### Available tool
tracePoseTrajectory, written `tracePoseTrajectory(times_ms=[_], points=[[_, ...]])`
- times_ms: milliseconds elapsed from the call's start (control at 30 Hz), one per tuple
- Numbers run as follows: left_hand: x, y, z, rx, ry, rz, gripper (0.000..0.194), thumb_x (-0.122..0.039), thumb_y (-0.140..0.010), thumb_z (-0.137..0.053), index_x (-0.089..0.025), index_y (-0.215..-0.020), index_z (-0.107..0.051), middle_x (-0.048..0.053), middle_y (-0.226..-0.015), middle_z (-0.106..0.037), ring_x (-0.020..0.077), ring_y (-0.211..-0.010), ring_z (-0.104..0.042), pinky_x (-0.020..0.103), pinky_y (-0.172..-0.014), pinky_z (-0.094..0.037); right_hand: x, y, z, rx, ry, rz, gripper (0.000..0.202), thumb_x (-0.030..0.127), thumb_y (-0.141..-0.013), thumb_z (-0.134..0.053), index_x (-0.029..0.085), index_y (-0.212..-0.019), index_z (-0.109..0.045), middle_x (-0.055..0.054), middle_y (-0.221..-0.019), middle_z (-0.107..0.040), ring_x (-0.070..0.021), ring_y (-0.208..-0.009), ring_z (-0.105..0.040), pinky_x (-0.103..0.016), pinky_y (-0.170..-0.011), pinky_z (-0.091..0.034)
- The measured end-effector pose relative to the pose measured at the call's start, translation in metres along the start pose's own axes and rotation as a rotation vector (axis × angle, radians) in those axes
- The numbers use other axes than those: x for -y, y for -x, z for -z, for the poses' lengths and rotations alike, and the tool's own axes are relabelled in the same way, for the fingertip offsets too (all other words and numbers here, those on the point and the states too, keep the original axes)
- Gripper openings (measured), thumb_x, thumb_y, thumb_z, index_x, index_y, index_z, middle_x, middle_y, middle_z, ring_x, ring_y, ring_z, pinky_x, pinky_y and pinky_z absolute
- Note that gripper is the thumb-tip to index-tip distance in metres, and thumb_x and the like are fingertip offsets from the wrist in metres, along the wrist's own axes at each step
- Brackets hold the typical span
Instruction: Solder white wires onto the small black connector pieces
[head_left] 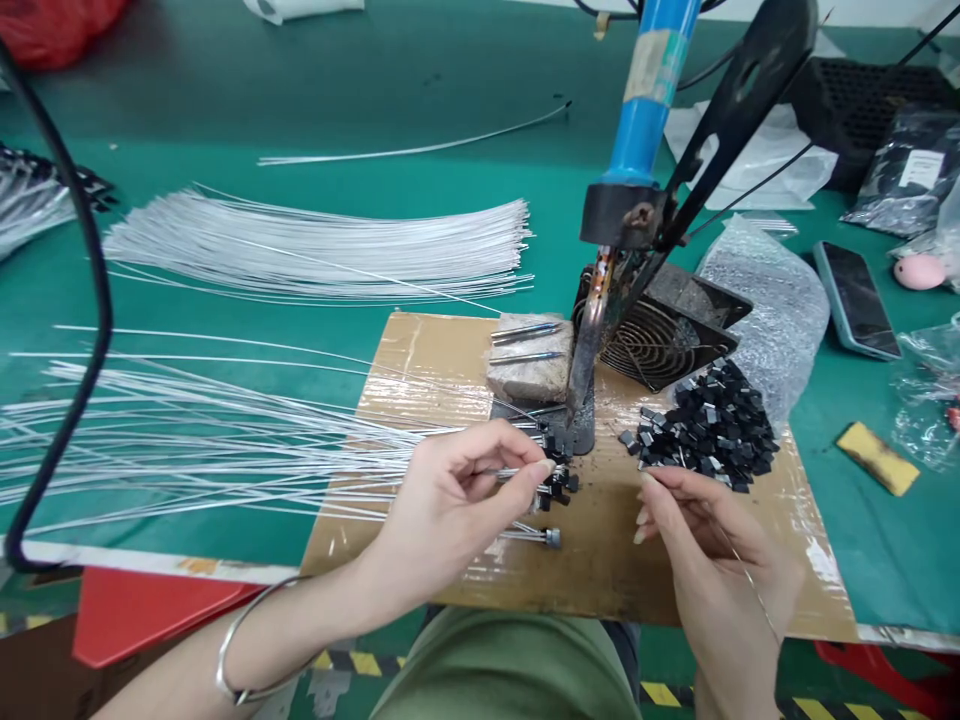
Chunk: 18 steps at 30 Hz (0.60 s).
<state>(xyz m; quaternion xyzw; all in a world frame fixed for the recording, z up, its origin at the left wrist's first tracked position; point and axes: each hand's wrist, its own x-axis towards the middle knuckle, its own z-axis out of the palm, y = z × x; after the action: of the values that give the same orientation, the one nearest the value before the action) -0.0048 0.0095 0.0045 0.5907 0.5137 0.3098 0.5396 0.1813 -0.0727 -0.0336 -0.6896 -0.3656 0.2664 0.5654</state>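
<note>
My left hand (pixel 469 505) is closed in a pinch over the front of a loose bunch of thin white wires (pixel 300 450), with a white wire between its fingertips. Small black connectors (pixel 559 485) sit at the wire ends just beyond those fingers. Pinched in my right hand (pixel 716 570) is a thin silvery wire that looks like solder; it trails across the palm towards the wrist. A pile of small black connectors (pixel 720 425) lies just past the right fingertips. Between the hands, a blue-handled soldering iron (pixel 652 95) points down in its stand, tip above the cardboard.
Cardboard (pixel 622 560) covers the green bench front. A pale block with metal tips (pixel 525 375) and a small black fan (pixel 652 345) stand behind. A bundle of white wires (pixel 322 245) lies back left; a phone (pixel 857 300) and yellow sponge (pixel 876 458) lie right.
</note>
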Motion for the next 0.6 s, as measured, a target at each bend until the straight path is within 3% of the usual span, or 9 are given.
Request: tracePoseTrajectory(times_ms=[133, 333, 500, 600], points=[[-0.001, -0.001, 0.0, 0.02, 0.015, 0.038, 0.015, -0.028, -0.082, -0.069, -0.016, -0.075, -0.073, 0.003, -0.064, -0.066, 0.0092, -0.05, -0.042, 0.022, -0.046, -0.027, 0.009, 0.001, -0.01, 0.045, -0.11, -0.026, 0.007, 0.022, -0.089, -0.081, 0.027, -0.092, -0.085, 0.002, -0.07, -0.073, -0.0074, -0.054, -0.066, -0.013, -0.051, -0.057], [-0.002, -0.002, 0.002, 0.031, 0.004, 0.069, 0.018, -0.032, -0.082, -0.07, -0.016, -0.078, -0.075, 0.004, -0.068, -0.067, 0.011, -0.055, -0.048, 0.022, -0.048, -0.032, 0.019, 0.0, -0.024, 0.088, -0.267, -0.161, 0.004, 0.023, -0.086, -0.082, 0.024, -0.088, -0.085, 0.001, -0.065, -0.074, -0.0091, -0.051, -0.067, -0.014, -0.048, -0.058], [-0.005, -0.005, 0.003, 0.044, 0.0, 0.054, 0.016, -0.029, -0.083, -0.071, -0.016, -0.075, -0.075, 0.007, -0.085, -0.072, 0.012, -0.062, -0.055, 0.022, -0.052, -0.039, 0.023, 0.0, -0.034, 0.147, -0.36, -0.183, 0.003, 0.022, -0.086, -0.082, 0.024, -0.085, -0.084, 0.002, -0.061, -0.073, -0.0082, -0.047, -0.065, -0.013, -0.046, -0.057], [-0.007, -0.005, 0.003, 0.072, 0.033, 0.09, 0.014, -0.028, -0.083, -0.072, -0.016, -0.078, -0.075, 0.006, -0.081, -0.073, 0.0121, -0.06, -0.055, 0.022, -0.051, -0.041, 0.022, 0.002, -0.036, 0.214, -0.37, -0.21, 0.003, 0.024, -0.088, -0.081, 0.025, -0.086, -0.084, 0.003, -0.062, -0.073, -0.0076, -0.046, -0.064, -0.013, -0.046, -0.057]])
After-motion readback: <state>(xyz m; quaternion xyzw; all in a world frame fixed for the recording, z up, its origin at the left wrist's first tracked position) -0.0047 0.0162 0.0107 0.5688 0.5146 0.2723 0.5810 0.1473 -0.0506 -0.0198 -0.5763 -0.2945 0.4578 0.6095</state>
